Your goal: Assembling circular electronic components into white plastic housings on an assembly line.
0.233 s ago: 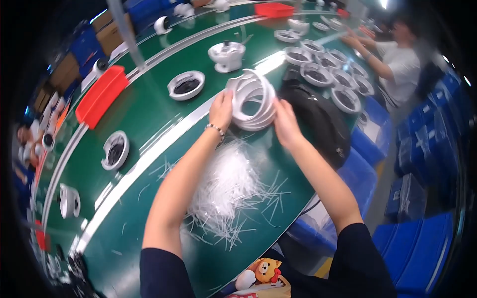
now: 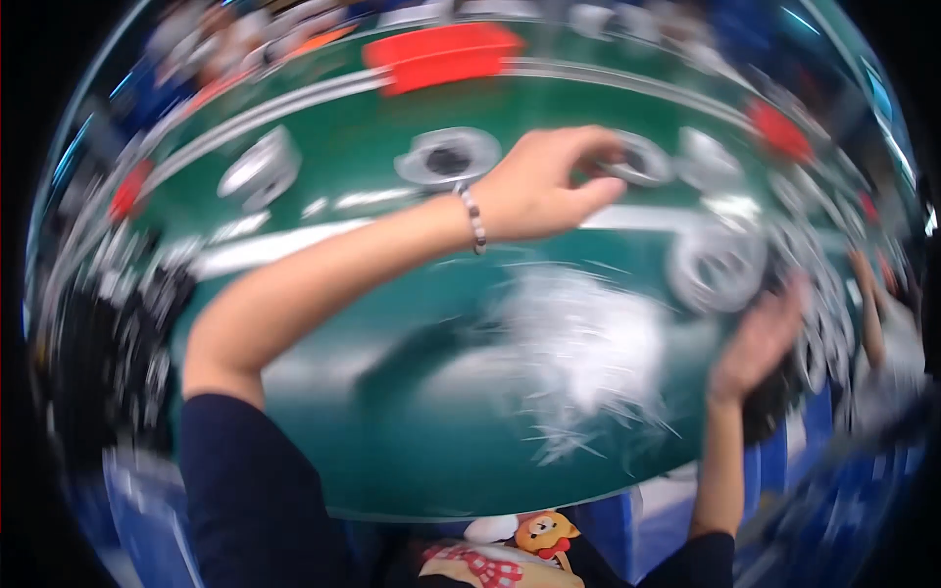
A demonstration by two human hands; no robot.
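My left hand (image 2: 549, 186) is raised over the pale strip along the conveyor, fingers curved and thumb apart, with nothing visible between them. Just beyond its fingertips lies a round white plastic housing (image 2: 647, 162) with a dark centre. A second such housing (image 2: 453, 157) sits behind my wrist. At the right, my right hand (image 2: 760, 338) is blurred, its fingers stretched out and holding nothing. Next to those fingertips rests a stack of white plastic rings (image 2: 716, 265); whether they touch is unclear. Between my hands a pile of thin clear-white strips (image 2: 588, 338) covers part of the green table (image 2: 412, 431).
A red bin (image 2: 446, 54) stands at the far side of the conveyor. Another white housing (image 2: 263, 169) is at the left, and a white part (image 2: 708, 159) stands at the right. More white rings (image 2: 818, 294) are at the right edge, near a co-worker's arm (image 2: 867, 309).
The view has swung left. Both hands have let go of the stack of white rings, which now stands at the right. My left hand has moved away from it toward the housings.
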